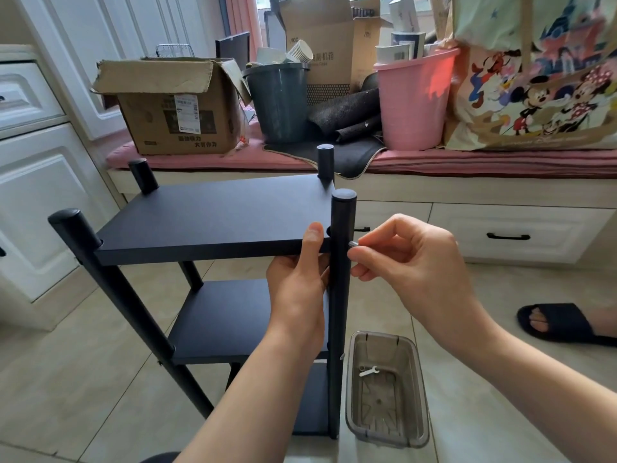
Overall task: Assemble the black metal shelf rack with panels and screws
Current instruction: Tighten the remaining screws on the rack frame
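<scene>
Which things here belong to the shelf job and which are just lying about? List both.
Job: black shelf rack; front right post; screw pinched by the right hand; left hand gripping the top panel; clear parts box with small wrench.

Lying about: cardboard box; grey bin; pink bin; cartoon bag; slipper.

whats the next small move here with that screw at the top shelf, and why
Probably press the screw straight into the front right post and start turning it. The right hand already pinches it against the post's side, level with the top shelf, and the left hand steadies shelf and post there. Whether its tip has found the hole, I cannot tell.
</scene>
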Tool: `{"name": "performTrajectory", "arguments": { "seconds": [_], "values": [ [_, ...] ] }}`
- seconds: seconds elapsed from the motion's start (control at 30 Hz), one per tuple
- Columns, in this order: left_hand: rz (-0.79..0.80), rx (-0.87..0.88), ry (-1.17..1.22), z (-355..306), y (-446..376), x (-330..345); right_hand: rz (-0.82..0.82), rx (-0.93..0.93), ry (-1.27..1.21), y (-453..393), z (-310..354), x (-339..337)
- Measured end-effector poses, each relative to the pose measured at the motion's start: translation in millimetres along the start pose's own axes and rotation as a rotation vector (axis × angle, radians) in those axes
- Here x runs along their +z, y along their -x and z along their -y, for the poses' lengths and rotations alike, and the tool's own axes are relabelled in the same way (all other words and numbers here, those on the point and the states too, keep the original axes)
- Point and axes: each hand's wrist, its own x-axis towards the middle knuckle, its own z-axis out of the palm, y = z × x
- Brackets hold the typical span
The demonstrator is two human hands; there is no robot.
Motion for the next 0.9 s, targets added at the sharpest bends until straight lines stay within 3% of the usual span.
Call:
{"name": "performTrajectory", "arguments": {
  "seconds": [0.9],
  "values": [
    [-0.021, -0.018, 0.015, -0.3, 0.2, 0.8, -0.051, -0.035, 0.183, -4.8, -3.5, 4.1]
  ]
}}
